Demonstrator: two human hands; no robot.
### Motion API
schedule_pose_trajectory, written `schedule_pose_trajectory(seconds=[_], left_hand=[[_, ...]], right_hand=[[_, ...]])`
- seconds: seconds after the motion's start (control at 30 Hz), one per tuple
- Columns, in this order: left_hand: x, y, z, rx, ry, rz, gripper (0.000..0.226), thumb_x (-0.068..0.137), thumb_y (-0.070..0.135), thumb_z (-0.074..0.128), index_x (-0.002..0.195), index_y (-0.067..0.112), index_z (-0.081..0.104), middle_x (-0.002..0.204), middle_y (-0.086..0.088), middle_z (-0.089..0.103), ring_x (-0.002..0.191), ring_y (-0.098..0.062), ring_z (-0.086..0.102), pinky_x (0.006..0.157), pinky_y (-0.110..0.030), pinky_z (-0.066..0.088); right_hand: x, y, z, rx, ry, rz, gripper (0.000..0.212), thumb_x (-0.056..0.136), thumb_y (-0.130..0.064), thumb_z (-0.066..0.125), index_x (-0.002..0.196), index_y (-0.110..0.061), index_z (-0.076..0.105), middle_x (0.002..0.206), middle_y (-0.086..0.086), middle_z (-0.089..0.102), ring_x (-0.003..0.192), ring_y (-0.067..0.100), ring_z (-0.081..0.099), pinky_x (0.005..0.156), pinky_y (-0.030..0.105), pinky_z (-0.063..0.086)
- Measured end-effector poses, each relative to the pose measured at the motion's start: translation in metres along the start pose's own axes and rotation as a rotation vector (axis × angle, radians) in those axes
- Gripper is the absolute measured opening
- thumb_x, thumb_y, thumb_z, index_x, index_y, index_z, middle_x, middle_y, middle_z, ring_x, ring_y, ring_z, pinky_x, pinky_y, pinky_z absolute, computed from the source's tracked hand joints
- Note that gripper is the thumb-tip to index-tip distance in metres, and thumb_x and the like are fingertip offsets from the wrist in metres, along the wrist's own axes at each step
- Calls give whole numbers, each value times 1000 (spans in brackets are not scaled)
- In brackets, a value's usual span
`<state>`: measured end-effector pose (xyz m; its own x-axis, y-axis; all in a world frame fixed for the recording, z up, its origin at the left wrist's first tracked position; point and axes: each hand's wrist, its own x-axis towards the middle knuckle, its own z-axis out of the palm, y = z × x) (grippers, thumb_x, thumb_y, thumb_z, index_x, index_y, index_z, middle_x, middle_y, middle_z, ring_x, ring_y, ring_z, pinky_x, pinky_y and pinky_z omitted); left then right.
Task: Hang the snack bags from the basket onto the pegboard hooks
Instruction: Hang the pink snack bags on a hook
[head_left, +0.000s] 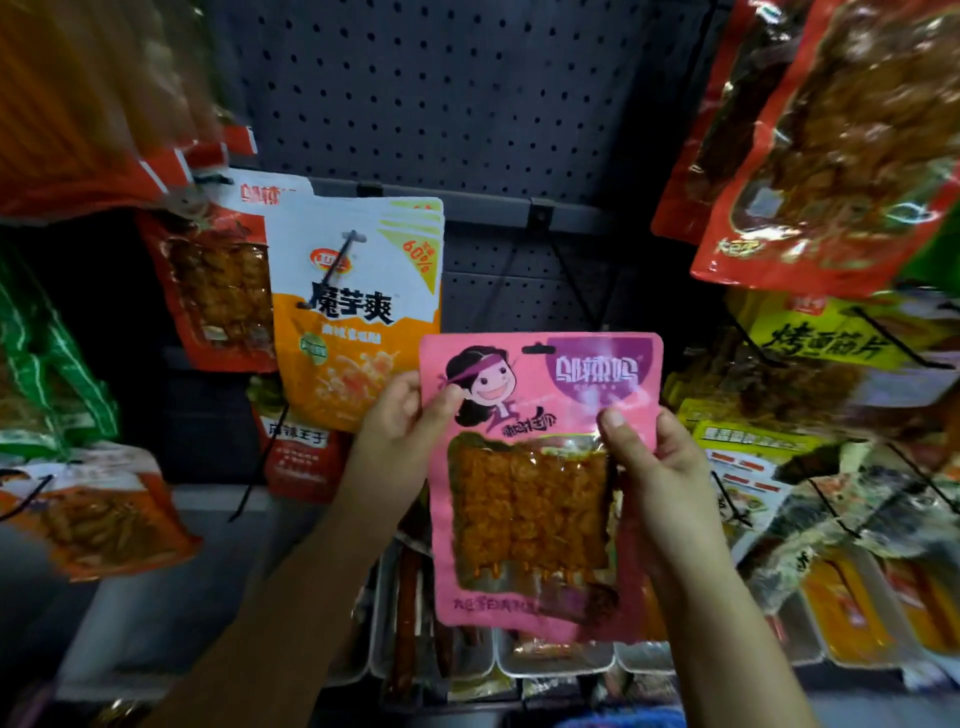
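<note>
A: What were the hands doing?

B: Both held a flat, glossy pink plastic snack bag (540, 467) upright in the near centre; the left hand (397, 426) pinched its left edge, thumb on the printed front; the right hand (652, 462) gripped the right edge, thumb pressed beside the clear window showing ridged orange strips.

A: And the bag's top?

B: A slot was cut near the upper rim; it sat just below a thin black wire hook (571, 280) and was not on it.

A: What lay behind?

B: A dark grey perforated metal pegboard (441, 93), far and centre; at left, a smooth white-and-orange pouch (358, 312) hung on a hook; beside it, a red bag with a clear panel (218, 291).

A: On the right?

B: Crinkly red film packets (831, 156) up high; a yellow packet (831, 338) below them; shallow white trays (556, 660) of wrapped sticks lay near.
</note>
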<state>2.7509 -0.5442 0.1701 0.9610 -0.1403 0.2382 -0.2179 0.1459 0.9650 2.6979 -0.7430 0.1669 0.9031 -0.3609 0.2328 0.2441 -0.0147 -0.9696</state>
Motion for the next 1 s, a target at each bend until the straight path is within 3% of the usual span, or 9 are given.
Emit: schedule_pose_trajectory(seconds=[0.1, 0.2, 0.33, 0.43, 0.57, 0.77, 0.83, 0.93, 1.0], left_hand=[[-6, 8, 16, -40, 59, 63, 19, 87, 16, 61, 98, 31, 68, 95, 5, 75, 90, -16, 71, 75, -29, 58], [-10, 19, 27, -13, 86, 115, 17, 82, 29, 63, 93, 40, 69, 94, 4, 75, 88, -17, 72, 71, -29, 59], [-10, 30, 41, -24, 96, 131, 15, 76, 37, 65, 91, 37, 70, 95, 0, 75, 90, -21, 71, 78, -41, 58], [-7, 34, 49, -18, 104, 110, 12, 84, 26, 65, 89, 35, 71, 95, -3, 74, 92, -23, 71, 84, -50, 55], [-3, 33, 53, -36, 125, 68, 14, 86, 23, 63, 90, 34, 71, 95, -3, 75, 90, -22, 71, 83, -50, 56], [3, 29, 53, -25, 127, 31, 13, 90, 20, 61, 101, 21, 67, 98, -6, 74, 92, -24, 71, 87, -51, 54], [8, 27, 52, -42, 126, -8, 14, 90, 18, 60, 102, 19, 67, 99, -8, 74, 93, -26, 71, 89, -52, 53], [14, 21, 53, -61, 122, -67, 13, 90, 17, 59, 101, 19, 66, 99, -8, 74, 93, -26, 71, 90, -52, 52], [18, 17, 55, -73, 127, -88, 13, 91, 16, 58, 101, 19, 65, 100, -8, 74, 95, -26, 70, 91, -52, 52]], right_hand=[[-3, -4, -11, 66, -40, -19, 37, 76, -51, 71, 103, -25, 69, 102, 7, 74, 97, 25, 69, 87, 46, 50], [-4, -11, -21, 67, -86, -70, 42, 77, -55, 69, 108, -27, 69, 106, 4, 73, 102, 23, 68, 90, 42, 52], [0, -20, -31, 91, -63, -68, 24, 82, -50, 63, 87, -29, 73, 79, -5, 74, 71, 7, 67, 63, 22, 52], [5, -25, -34, 68, -24, -27, 28, 84, -48, 62, 72, -24, 69, 60, -6, 64, 54, 10, 58, 52, 22, 45], [15, -26, -33, 59, -15, -8, 34, 91, -35, 58, 59, -25, 65, 52, -7, 60, 47, 6, 55, 45, 18, 43], [25, -21, -30, 59, -11, 25, 44, 92, -35, 58, 79, 7, 56, 70, 16, 53, 64, 26, 48, 63, 39, 41], [29, -18, -28, 24, -3, 48, 40, 92, -37, 58, 83, 2, 63, 70, 17, 57, 63, 26, 52, 63, 38, 43], [33, -12, -27, -22, -5, 63, 33, 88, -42, 59, 73, -15, 69, 60, -2, 66, 53, 12, 61, 51, 25, 47], [35, -7, -29, -36, -22, 75, 38, 82, -50, 60, 72, -14, 68, 61, -1, 68, 54, 11, 64, 49, 22, 49]])
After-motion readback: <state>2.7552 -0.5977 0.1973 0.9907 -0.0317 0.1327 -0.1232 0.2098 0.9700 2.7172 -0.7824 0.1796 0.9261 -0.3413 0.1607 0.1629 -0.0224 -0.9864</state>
